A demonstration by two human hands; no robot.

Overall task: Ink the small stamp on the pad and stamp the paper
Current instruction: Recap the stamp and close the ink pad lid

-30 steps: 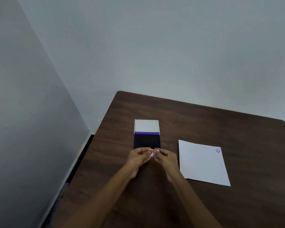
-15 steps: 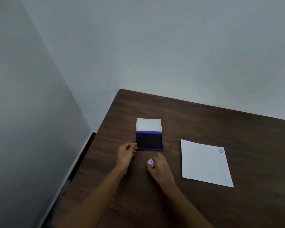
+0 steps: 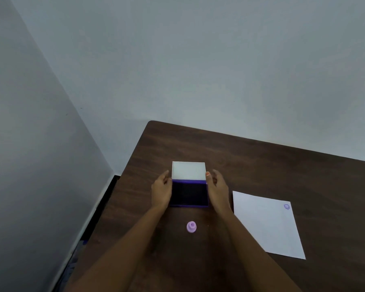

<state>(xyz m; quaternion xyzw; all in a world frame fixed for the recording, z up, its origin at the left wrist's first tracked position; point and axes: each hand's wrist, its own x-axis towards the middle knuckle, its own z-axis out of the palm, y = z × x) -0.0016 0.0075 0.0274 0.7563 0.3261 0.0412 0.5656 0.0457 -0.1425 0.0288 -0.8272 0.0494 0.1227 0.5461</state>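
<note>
The ink pad lies open on the dark wooden table, its purple base toward me and its white lid raised behind. My left hand rests against the pad's left side and my right hand against its right side, fingertips at the lid's hinge. The small lilac stamp stands alone on the table between my forearms, nearer to me than the pad. To the right lies the white paper, with one purple stamp mark in its far right corner.
The table stands in a corner, with grey walls behind and to the left. Its left edge drops to a dark floor gap.
My right hand set the stamp down on the table and let go. Both hands then moved forward to the sides of the ink pad.
</note>
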